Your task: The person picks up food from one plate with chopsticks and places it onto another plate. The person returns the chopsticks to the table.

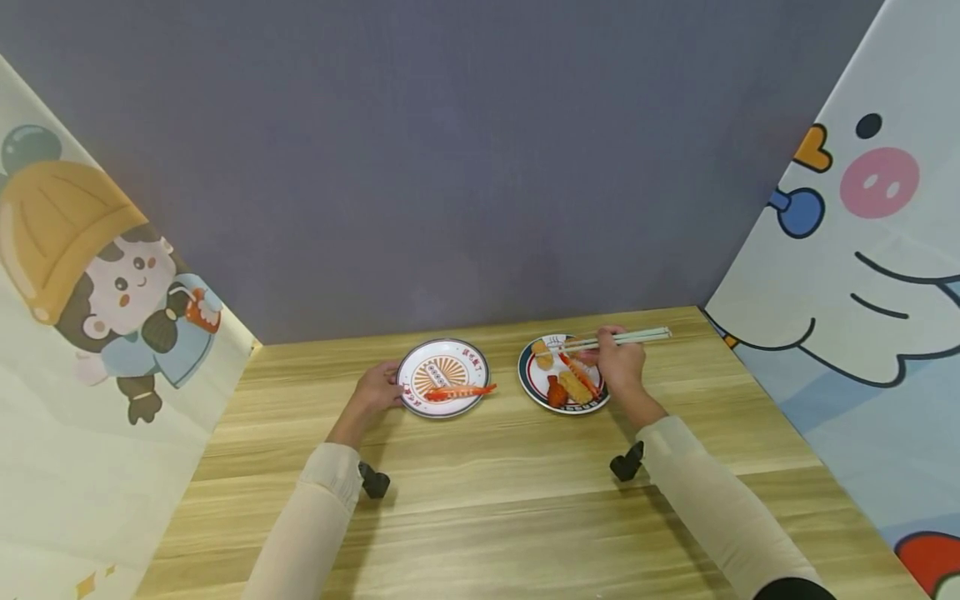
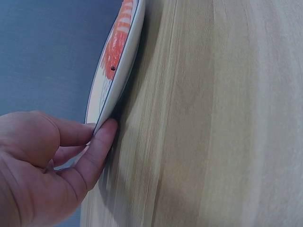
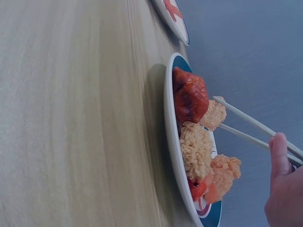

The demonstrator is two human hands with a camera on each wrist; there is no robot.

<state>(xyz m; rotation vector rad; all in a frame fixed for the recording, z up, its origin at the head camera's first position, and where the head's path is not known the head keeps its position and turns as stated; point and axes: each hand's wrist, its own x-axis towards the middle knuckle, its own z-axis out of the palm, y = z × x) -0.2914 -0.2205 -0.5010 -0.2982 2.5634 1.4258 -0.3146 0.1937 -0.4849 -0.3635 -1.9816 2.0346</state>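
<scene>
My left hand (image 1: 378, 389) pinches the left rim of a white plate (image 1: 407, 363) between thumb and fingers. A red-and-white shrimp (image 1: 459, 392) lies across that plate, its tail over the right edge. In my right hand (image 1: 621, 367) is a pair of pale chopsticks (image 1: 643, 335). Their tips are at a golden breaded nugget (image 3: 215, 113) on the far left of a dark-rimmed plate (image 1: 527, 380); whether they grip it I cannot tell. That plate also bears a red-brown glazed chicken piece (image 3: 189, 96), a breaded fried piece (image 3: 195, 149), another shrimp (image 1: 583, 375) and an orange breaded piece (image 3: 225, 175).
Both plates stand near the back of a wooden table (image 1: 480, 500), with a gap between them. A grey wall (image 1: 480, 167) rises behind the table. Panels with cartoon figures stand at left and right. Black wrist mounts (image 1: 373, 481) hang at both cuffs.
</scene>
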